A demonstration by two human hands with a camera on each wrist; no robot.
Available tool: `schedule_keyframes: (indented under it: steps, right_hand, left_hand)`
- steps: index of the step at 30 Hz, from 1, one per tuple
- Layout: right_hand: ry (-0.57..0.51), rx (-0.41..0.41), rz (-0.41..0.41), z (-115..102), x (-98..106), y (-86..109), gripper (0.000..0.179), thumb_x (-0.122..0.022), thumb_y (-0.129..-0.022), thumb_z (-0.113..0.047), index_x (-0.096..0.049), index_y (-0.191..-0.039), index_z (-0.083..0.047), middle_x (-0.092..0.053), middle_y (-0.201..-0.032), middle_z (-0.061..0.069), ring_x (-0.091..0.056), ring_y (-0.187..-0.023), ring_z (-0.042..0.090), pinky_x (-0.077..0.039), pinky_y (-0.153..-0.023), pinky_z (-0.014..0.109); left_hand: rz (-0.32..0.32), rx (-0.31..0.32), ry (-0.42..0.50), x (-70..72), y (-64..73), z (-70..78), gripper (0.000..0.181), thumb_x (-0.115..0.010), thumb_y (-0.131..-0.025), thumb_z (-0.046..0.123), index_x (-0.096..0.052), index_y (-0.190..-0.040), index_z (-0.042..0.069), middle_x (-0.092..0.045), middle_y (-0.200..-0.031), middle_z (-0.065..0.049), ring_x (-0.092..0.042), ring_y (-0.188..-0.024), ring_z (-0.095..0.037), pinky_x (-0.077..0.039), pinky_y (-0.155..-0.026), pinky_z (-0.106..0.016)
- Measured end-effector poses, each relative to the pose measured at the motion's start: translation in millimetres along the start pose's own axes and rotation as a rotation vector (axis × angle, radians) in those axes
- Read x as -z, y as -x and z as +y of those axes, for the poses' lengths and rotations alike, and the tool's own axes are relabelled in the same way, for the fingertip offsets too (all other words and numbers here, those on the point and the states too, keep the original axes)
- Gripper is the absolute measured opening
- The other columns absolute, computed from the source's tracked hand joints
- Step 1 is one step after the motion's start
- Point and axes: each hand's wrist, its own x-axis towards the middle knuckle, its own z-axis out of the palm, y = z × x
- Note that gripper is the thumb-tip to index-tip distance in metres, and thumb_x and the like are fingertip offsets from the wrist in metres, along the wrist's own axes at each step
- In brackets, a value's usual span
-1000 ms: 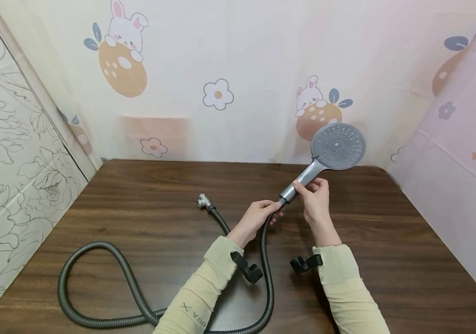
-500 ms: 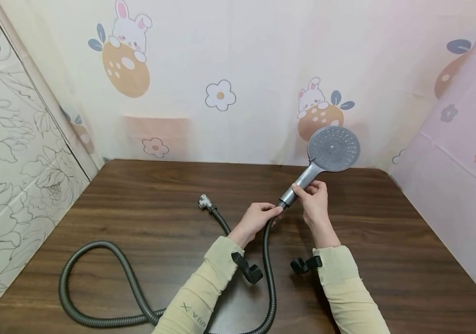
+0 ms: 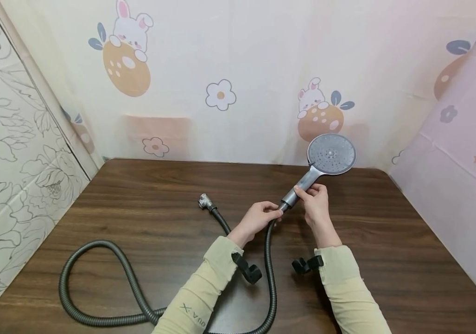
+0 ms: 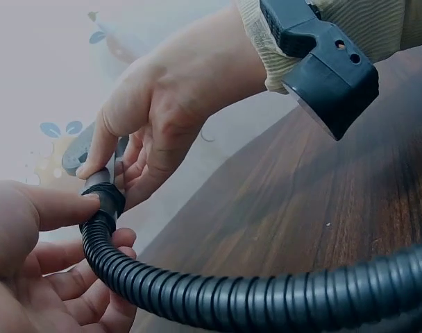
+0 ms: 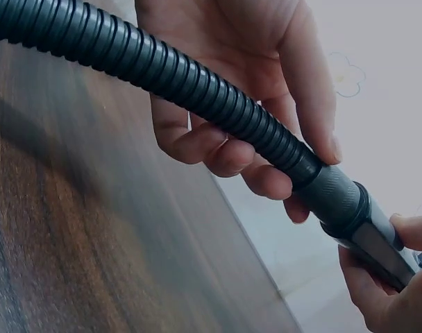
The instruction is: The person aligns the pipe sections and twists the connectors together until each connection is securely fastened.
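A grey hand shower (image 3: 331,154) is held up at an angle over the far right of the table, its round spray face towards me. My right hand (image 3: 317,208) grips its handle (image 3: 302,186) between thumb and fingers. Just below, my left hand (image 3: 255,219) pinches the ribbed collar (image 5: 330,198) where the dark corrugated shower hose (image 3: 269,271) meets the handle. In the right wrist view, thumb and fingertips lie on opposite sides of that collar, which sits against the handle's end. The hose's thread is out of sight.
The hose runs down to the table, passes under the left sleeve (image 3: 192,301) and forms a loop (image 3: 67,278) at the left. Its free end, a chrome elbow connector (image 3: 206,202), lies on the brown wooden table (image 3: 146,199). Patterned curtains (image 3: 258,55) stand behind and at the sides.
The spray head has dropped and shifted slightly left, tilting more away from upright. Both hands keep their holds on the handle and collar and move only a little.
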Motion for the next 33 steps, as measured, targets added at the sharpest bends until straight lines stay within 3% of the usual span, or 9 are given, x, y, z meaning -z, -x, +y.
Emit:
schedule_keyframes:
  steps: [5, 13, 17, 24, 33]
  right_hand:
    - [0.025, -0.020, -0.011, 1, 2, -1.0, 0.049, -0.056, -0.087, -0.004, -0.025, -0.125, 0.006, -0.045, -0.107, 0.014, -0.051, -0.074, 0.001, -0.046, -0.067, 0.018]
    - [0.048, -0.062, -0.048, 3, 4, -1.1, 0.054, -0.053, -0.089, -0.006, -0.022, -0.131, 0.009, -0.042, -0.118, 0.021, -0.052, -0.070, -0.002, -0.046, -0.065, 0.015]
    - [0.068, -0.081, -0.070, 5, 5, -1.4, 0.056, -0.052, -0.090, -0.009, -0.021, -0.134, 0.009, -0.040, -0.123, 0.023, -0.053, -0.079, 0.004, -0.046, -0.066, 0.014]
    - [0.126, -0.119, -0.111, 8, 6, -0.7, 0.062, -0.051, -0.092, -0.014, -0.016, -0.138, 0.009, -0.029, -0.137, 0.030, -0.043, -0.113, 0.027, -0.042, -0.088, 0.029]
    - [0.154, -0.142, -0.121, 11, 7, -1.6, 0.060, -0.049, -0.092, -0.013, -0.017, -0.137, 0.010, -0.030, -0.137, 0.029, -0.041, -0.114, 0.027, -0.039, -0.095, 0.037]
  left_hand:
    - [-0.019, 0.005, -0.027, 0.5, -0.3, 0.9, 0.022, -0.062, -0.086, 0.021, -0.064, -0.103, 0.008, -0.068, -0.085, -0.006, -0.054, -0.069, -0.010, -0.041, -0.061, -0.023]
    - [-0.055, -0.005, -0.056, 1.4, -1.7, 0.5, 0.023, -0.060, -0.086, 0.016, -0.063, -0.106, 0.004, -0.067, -0.087, -0.008, -0.056, -0.074, -0.010, -0.049, -0.069, -0.028]
    - [-0.056, -0.002, -0.055, -0.8, -0.8, 0.3, 0.023, -0.062, -0.086, 0.016, -0.063, -0.105, 0.002, -0.068, -0.087, -0.010, -0.056, -0.072, -0.009, -0.049, -0.068, -0.026]
    - [-0.065, 0.013, -0.064, -2.4, 1.8, 2.4, 0.023, -0.062, -0.086, 0.015, -0.063, -0.104, 0.000, -0.068, -0.084, -0.009, -0.055, -0.068, -0.009, -0.049, -0.067, -0.025]
    - [-0.059, 0.028, -0.063, -4.6, 2.5, 1.1, 0.020, -0.063, -0.085, 0.013, -0.064, -0.100, 0.000, -0.067, -0.084, -0.009, -0.056, -0.067, -0.010, -0.051, -0.070, -0.029]
